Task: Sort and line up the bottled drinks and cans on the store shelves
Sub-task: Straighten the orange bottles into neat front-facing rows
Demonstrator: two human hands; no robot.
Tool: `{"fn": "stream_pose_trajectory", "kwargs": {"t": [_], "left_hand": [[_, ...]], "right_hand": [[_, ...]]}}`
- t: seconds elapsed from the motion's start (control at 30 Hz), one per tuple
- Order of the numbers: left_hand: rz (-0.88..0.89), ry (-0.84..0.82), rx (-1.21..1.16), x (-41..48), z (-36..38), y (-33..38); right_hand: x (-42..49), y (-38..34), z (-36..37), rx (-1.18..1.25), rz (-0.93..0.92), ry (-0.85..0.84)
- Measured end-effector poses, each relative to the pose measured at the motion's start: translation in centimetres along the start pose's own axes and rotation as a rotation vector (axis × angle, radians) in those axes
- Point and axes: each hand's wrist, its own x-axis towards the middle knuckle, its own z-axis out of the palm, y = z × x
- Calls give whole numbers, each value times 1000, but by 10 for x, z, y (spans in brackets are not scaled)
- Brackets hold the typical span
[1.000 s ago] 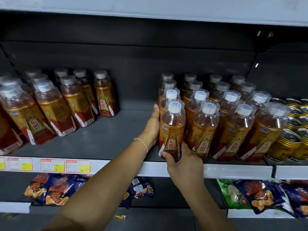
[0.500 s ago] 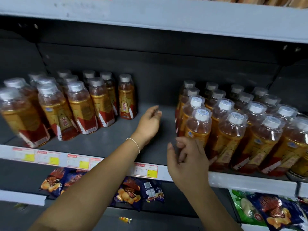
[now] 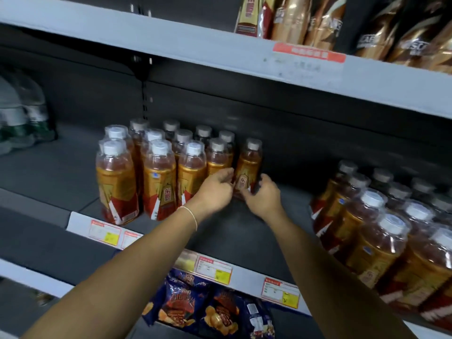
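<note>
Both hands, left hand (image 3: 215, 189) and right hand (image 3: 263, 195), cupped around lone bottle (image 3: 248, 167): likely full, heavy, rigid, slick-labelled; best gripped low on body.

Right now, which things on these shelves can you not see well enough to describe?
- Lone bottle, head view: its base is hidden by the left hand and right hand; how firm the grip is cannot be told.
- Price tags: print is too small and blurred.
- Clear bottles: blurred and cut by the left edge.
- Gold bags: tops are cut by the upper edge.
- Rear bottles of the left group: labels are hidden by the front rows.
</note>
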Motion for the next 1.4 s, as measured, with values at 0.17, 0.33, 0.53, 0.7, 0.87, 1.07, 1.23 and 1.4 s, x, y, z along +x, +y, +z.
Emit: {"fn": "stream_pose_trajectory", "kwargs": {"t": [0.17, 0.33, 0.53, 0.7, 0.87, 1.07, 1.23, 1.4], "left_hand": [[-3, -121, 26, 6, -18, -7], [23, -183, 20, 10, -9, -6], [-28, -140, 47, 14, 21, -14], [-196, -162, -106, 16, 62, -20], [-185, -73, -194, 11, 95, -23], [-266, -103, -382, 21, 98, -21], [-271, -163, -300, 26, 89, -14], [-192, -93, -185, 26, 69, -19]], "right_hand": [[36, -2, 26, -12, 154, 41], [33, 5, 25, 32, 149, 48], [3, 27, -5, 107, 99, -6], [-24, 55, -25, 258, 104, 52], [-27, 66, -27, 273, 164, 155], [-12, 68, -27, 109, 194, 143], [1, 64, -23, 129, 220, 143], [9, 64, -15, 107, 248, 150]]}}
